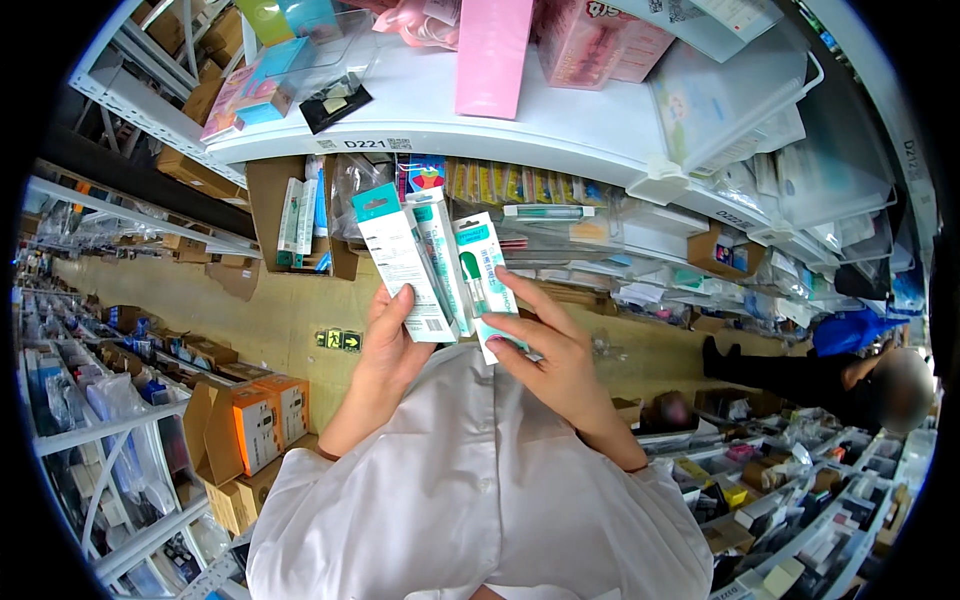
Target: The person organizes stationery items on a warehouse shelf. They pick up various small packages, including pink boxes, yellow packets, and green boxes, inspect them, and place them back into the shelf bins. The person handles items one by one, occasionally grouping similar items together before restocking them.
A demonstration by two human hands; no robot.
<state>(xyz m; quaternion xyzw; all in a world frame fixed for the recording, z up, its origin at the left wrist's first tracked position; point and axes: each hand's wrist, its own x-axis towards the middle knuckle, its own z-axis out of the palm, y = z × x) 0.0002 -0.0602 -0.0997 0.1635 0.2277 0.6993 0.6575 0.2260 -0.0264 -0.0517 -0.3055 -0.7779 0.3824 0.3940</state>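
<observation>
My left hand is closed round slim white-and-teal cartons with hang tabs. The front one turns its printed back and barcode up, and a narrower one leans beside it. In my right hand is another slim white carton, with a teal top and a dark green, dropper-like picture on its face. My right fingers press on its side and lower end. The cartons fan out in front of my chest, tops pointing away from me. What is inside them cannot be seen.
Ahead, a white shelf bears a tall pink box and clear plastic bins. Beneath it, an open cardboard box holds similar slim cartons. Packed racks line the left. Orange-and-white boxes sit lower left. Another person is at far right.
</observation>
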